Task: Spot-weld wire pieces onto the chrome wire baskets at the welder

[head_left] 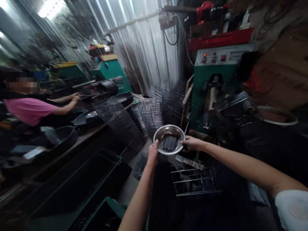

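A round metal bowl (169,128) is held up between both my hands, tilted a little toward me. Inside it lie several thin dark rods (170,143) side by side. My left hand (153,152) grips the bowl's left rim, thumb over the edge. On the right rim, my right hand (192,144) is closed, its fingers partly in shadow under the edge. Just below the bowl is a wire rack (192,181) of thin metal bars. A flat metal strip (189,162) lies between the rack and the bowl.
Stacked wire grids (152,114) stand beyond the bowl. A green machine (198,83) with a lit red lamp is at the right. At the left, a person in a pink shirt (31,109) works at a bench holding black basins (64,136). Green crates (101,179) sit lower left.
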Motion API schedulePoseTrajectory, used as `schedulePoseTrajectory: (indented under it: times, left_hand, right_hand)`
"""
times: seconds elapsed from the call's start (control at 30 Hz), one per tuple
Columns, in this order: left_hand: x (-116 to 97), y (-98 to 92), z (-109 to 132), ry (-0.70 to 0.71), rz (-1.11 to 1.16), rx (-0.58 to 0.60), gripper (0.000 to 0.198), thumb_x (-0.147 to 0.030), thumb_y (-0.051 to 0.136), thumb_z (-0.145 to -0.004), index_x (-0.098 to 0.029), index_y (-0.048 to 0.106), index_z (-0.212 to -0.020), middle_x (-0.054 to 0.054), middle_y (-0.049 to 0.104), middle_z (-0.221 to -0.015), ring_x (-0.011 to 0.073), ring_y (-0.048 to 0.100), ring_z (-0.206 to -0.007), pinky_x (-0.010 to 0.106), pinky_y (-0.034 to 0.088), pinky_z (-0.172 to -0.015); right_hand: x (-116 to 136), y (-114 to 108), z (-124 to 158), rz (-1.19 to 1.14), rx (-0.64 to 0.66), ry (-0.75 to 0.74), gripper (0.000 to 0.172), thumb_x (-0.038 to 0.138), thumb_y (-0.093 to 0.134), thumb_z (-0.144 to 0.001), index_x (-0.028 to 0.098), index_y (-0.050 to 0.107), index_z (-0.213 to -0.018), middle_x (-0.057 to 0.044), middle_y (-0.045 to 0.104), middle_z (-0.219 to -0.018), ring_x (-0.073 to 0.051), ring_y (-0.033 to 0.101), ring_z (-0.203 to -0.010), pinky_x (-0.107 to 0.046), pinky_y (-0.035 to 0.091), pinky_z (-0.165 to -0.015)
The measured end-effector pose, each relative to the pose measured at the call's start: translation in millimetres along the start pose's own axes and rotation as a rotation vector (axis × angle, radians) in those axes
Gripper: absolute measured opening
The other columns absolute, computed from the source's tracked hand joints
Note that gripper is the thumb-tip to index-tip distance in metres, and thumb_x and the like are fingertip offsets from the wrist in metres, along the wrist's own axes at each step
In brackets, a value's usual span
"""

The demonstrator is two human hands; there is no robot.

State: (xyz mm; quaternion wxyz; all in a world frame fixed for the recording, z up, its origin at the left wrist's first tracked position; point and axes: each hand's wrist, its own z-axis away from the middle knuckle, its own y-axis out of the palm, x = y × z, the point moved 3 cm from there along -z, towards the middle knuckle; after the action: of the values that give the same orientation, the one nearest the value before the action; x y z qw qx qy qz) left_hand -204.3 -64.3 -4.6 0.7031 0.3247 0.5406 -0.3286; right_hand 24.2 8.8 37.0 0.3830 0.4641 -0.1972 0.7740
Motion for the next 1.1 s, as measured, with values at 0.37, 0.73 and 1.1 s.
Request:
schedulePoseTrajectory:
  times: [0.37, 0.73, 1.1]
  left_hand:
    - [79.0, 73.5, -53.1, -0.116, -0.339, 0.344, 0.065, -0.077, 0.072, -0.057, -0.014, 0.059, -0.064, 0.001, 0.054, -0.054, 0.0127, 0.045, -0.05, 0.023, 0.032, -0.048]
    - [112.7, 113.0, -61.5, -0.213, -0.508, 0.536, 0.063, -0.072, 0.074, -0.06, -0.011, 0.07, -0.073, 0.006, 0.064, -0.061, 0.0174, 0.055, -0.054, 0.026, 0.042, -0.05]
    - [107.0, 77.7, -97.3, -0.035, -0.925, 0.227, 0.063, -0.056, 0.064, -0.072, -0.009, 0.072, -0.113, 0.018, 0.076, -0.101, 0.04, 0.067, -0.111, 0.046, 0.056, -0.088]
  right_hand:
    - [-83.4, -102.3, -46.2, -0.135, 0.036, 0.16, 0.01, 0.019, 0.061, -0.096, 0.015, 0.054, -0.102, -0.003, 0.067, -0.07, -0.014, 0.068, -0.056, -0.017, 0.053, -0.047]
    - [-168.7, -134.0, -75.6, -0.224, -0.135, 0.201, 0.017, 0.007, 0.06, -0.083, 0.016, 0.057, -0.097, 0.002, 0.065, -0.061, -0.012, 0.065, -0.048, -0.013, 0.048, -0.041]
    - [-220.8, -195.7, -132.6, -0.304, -0.414, 0.285, 0.006, 0.015, 0.058, -0.097, 0.011, 0.063, -0.097, 0.001, 0.063, -0.072, -0.007, 0.056, -0.049, -0.015, 0.045, -0.043]
